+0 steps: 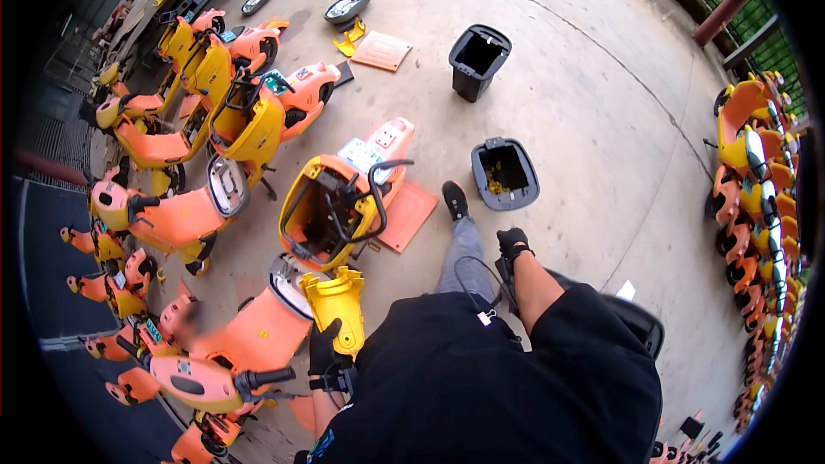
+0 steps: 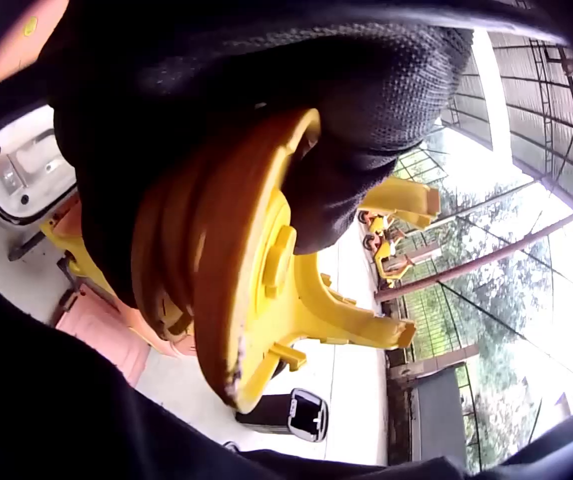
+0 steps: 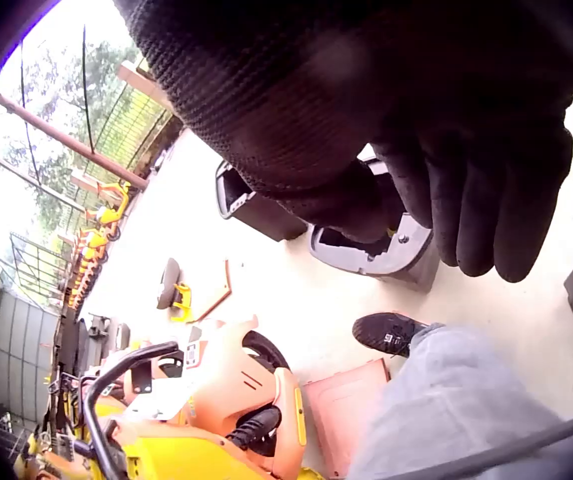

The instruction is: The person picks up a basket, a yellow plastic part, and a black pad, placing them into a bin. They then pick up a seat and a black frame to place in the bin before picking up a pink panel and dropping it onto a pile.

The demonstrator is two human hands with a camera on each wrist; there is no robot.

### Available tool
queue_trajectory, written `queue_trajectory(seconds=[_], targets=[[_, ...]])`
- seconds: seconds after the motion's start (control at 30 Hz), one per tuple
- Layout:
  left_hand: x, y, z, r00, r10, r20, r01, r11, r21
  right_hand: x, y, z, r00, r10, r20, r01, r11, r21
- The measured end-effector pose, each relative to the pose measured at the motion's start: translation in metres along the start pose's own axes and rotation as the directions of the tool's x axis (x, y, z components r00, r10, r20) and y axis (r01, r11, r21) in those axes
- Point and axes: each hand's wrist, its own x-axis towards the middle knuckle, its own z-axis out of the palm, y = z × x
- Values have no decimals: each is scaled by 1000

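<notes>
My gloved left hand [image 1: 325, 346] grips a yellow plastic scooter panel [image 1: 344, 323], which has prongs at its far end. In the left wrist view the panel [image 2: 257, 300] is pinched between thumb and fingers, its curved edge toward the camera. A pink-orange scooter [image 1: 258, 326] stands right beside this hand. The right hand [image 1: 513, 243], also in a black glove, hangs loose with nothing in it. Its fingers [image 3: 477, 215] point down in the right wrist view. Just ahead of it is an open black bin [image 1: 507, 195] with some yellow pieces inside.
Another black bin [image 1: 468, 86] stands farther off. A yellow scooter with a dark basket [image 1: 331, 215] is at front left, with a flat orange panel [image 1: 408, 216] on the ground by it. More scooters crowd the left; a long row [image 1: 756, 172] lines the right. Loose parts [image 1: 348, 7] lie ahead.
</notes>
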Motion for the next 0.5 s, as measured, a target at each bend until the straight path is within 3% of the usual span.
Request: queue_trajectory(seconds=[0.07,0.1,0.17,0.2,0.23,0.27,0.37,0.4,0.43,0.47,0.5], targets=[[33,-2,7,998,-23,-57,16,992,-127,61,4,2,999,-15,41,17,998,-54],[44,7,27,996,4,-93,-12,996,-85,69,-4,-12,947,-291,137,320,804,-502],[71,13,47,994,-34,-107,13,982,-190,102,-8,-23,873,-463,156,460,672,-581],[79,19,55,988,-73,-134,43,977,-209,59,-56,-61,812,-499,303,553,490,-674],[93,26,64,984,-102,-149,66,971,-230,84,-57,-60,946,-221,238,318,780,-540],[104,38,75,974,-150,-169,111,969,-220,95,-70,-68,943,-262,205,330,818,-471],[119,78,126,983,-96,-155,77,989,-127,117,-101,-95,798,-542,265,555,487,-674],[128,83,131,985,-107,-138,82,981,-175,127,-110,-101,902,-398,168,421,722,-549],[138,89,135,985,-106,-137,81,982,-172,136,-117,-106,942,-308,136,335,819,-466],[146,93,138,986,-91,-137,69,985,-155,145,-123,-111,971,-214,103,237,896,-375],[154,95,139,988,-78,-134,60,989,-136,155,-126,-116,956,-282,79,283,815,-505]])
